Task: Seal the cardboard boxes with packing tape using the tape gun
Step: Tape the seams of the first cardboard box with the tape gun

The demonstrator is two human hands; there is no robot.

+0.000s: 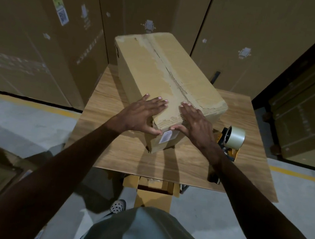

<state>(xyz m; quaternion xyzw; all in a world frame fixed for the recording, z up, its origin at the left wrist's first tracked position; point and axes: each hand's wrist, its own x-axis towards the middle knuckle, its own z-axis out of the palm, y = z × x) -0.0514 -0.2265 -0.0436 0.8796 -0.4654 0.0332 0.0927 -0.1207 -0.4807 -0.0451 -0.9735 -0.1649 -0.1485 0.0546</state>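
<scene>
Tall brown cartons (36, 40) wall the room from nine to three o'clock, standing on a pale concrete floor (220, 215) striped with yellow lines. At centre sits a wood-grain counter (112, 149) carrying a long rectangular cardboard box (156, 77), its top seam rough and covered with wrinkled tan tape, a white label (166, 136) on its near end. Left hand (142, 114) and right hand (194, 122) lie flat on the near top edge, fingers straight, thumbs touching the end face; each grip is released, pressing only. At three o'clock, just beside the box, the yellow tape gun (230, 142) rests on the counter with its glossy clear roll.
</scene>
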